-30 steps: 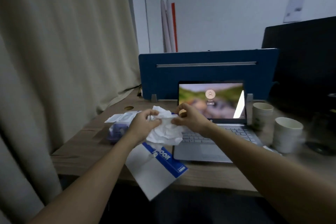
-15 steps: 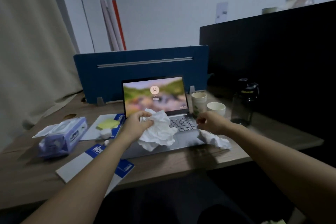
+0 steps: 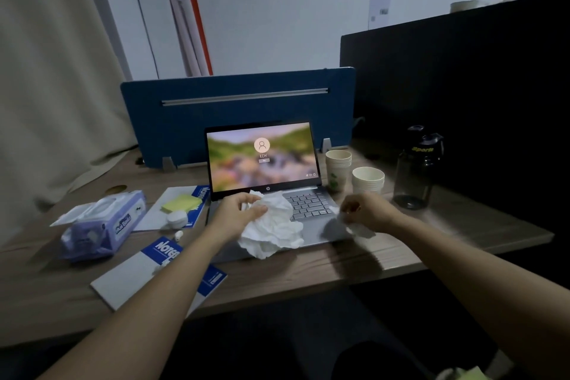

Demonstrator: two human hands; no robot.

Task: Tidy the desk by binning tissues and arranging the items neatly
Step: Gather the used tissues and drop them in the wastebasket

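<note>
R hand [image 3: 368, 213] has shifted slightly; both keep their tissues.
L hand [image 3: 237, 214] clenches big wad [image 3: 274, 228] over laptop [image 3: 308, 204]; R pinches small tissue [image 3: 359, 230].

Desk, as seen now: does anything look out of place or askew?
Yes. The near notepad lies crooked, its corner past the desk edge. Crumpled tissues cover the laptop.

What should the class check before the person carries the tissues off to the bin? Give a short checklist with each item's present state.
1. Left hand grips the big crumpled tissue: ok.
2. Right hand has the small tissue firmly: cannot tell, blurred.
3. Bin within sight: not ok, none visible.
4. Paper cups upright, apart from the right hand: ok.
5. Laptop free of tissue: not ok, the big one lies over it.
</note>
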